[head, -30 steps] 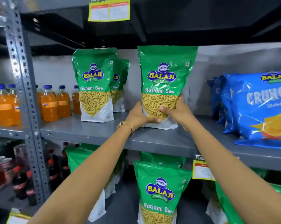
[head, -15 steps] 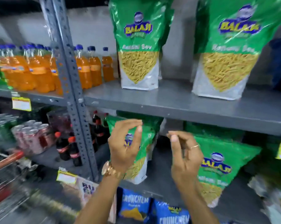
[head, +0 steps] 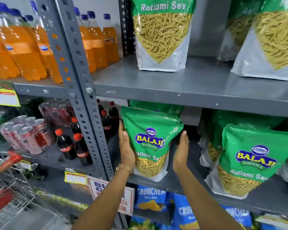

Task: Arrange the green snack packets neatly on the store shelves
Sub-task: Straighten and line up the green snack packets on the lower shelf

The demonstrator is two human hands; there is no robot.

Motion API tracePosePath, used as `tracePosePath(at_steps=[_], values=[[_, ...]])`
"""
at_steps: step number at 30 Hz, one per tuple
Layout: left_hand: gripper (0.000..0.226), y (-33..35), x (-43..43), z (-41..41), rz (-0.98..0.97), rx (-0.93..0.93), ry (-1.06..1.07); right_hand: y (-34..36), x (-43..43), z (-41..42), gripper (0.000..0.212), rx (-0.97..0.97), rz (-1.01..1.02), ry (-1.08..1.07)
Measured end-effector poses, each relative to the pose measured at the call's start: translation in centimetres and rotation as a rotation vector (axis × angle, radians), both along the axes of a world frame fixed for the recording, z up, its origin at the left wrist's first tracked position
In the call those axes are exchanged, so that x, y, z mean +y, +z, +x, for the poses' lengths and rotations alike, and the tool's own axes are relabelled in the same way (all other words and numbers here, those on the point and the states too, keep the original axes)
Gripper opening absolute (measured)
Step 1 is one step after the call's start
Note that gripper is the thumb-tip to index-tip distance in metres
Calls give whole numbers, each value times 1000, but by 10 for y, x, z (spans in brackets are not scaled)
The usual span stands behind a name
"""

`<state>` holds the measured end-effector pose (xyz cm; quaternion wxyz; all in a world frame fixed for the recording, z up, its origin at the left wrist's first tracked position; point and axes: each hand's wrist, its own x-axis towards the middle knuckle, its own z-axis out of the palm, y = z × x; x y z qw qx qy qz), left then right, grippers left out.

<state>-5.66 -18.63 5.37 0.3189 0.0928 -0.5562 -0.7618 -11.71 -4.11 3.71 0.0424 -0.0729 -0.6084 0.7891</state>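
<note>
A green Balaji Ratlami Sev packet (head: 149,140) stands upright on the lower grey shelf (head: 171,185), with another green packet (head: 156,106) right behind it. My left hand (head: 126,147) lies flat against its left edge, fingers straight. My right hand (head: 181,152) is held flat at its right side, close to it or just touching; I cannot tell which. A second packet (head: 249,161) leans on the same shelf to the right. Two more packets (head: 161,39) (head: 270,44) stand on the upper shelf (head: 189,95).
A perforated grey upright (head: 83,97) bounds the bay on the left. Beyond it are orange drink bottles (head: 27,50), cola bottles (head: 80,146) and wrapped cans (head: 23,133). Blue Crunchem packets (head: 149,200) fill the shelf below. A shopping trolley (head: 10,196) stands at lower left.
Both hands let go of the packet on the upper shelf, dropped empty, and now flank a packet on the lower shelf. The view has tilted down and moved closer.
</note>
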Motion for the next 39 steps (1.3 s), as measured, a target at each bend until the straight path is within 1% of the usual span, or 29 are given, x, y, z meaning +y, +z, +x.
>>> tracePosePath(at_steps=[2,3,5,8,10,11,12,14,16,20,23,25,28,30,32,33,35,37,39], values=[[65,-7,-17,-14,150,-120,-41,-10,-8,-12,77,-35,12,59],[70,-10,-25,-17,180,-197,-80,-15,-9,-15,79,-44,-15,95],[74,-20,-34,-30,189,-326,-183,-26,-12,-25,75,-82,-90,132],[60,-24,-37,-48,267,-380,-265,-25,-17,-29,67,-188,-241,191],[50,-28,-38,-57,274,-436,-269,-23,-23,-29,65,-260,-334,248],[46,-33,-40,-60,248,-498,-262,-23,-26,-29,62,-285,-359,278],[42,-36,-41,-60,230,-549,-234,-22,-29,-28,58,-293,-383,311],[34,-41,-42,-57,199,-610,-243,-23,-31,-28,55,-267,-391,365],[37,-45,-41,-60,147,-647,-278,-25,-31,-29,53,-237,-395,390],[40,-37,-36,-61,138,-715,-304,-32,-30,-32,52,-209,-427,425],[40,-34,-31,-59,116,-694,-300,-30,-30,-29,53,-215,-356,397],[39,-30,-28,-58,126,-618,-238,-24,-30,-27,50,-205,-329,370],[39,-30,-29,-56,242,-482,-167,-19,-18,-27,55,-204,-220,132],[48,-37,-33,-49,301,-422,-174,-14,-3,-19,61,-157,-172,27],[59,-43,-30,-35,305,-409,-176,-14,10,-5,59,-99,-140,-4],[61,-42,-23,-25,317,-390,-159,-16,16,4,58,-86,-129,-12],[56,-40,0,-5,355,-325,-62,-19,25,24,55,-53,-127,-27],[52,-34,32,20,306,-241,72,-19,33,50,50,-28,-112,-40],[57,-34,68,49,146,-177,215,-17,46,77,48,22,-65,-106]])
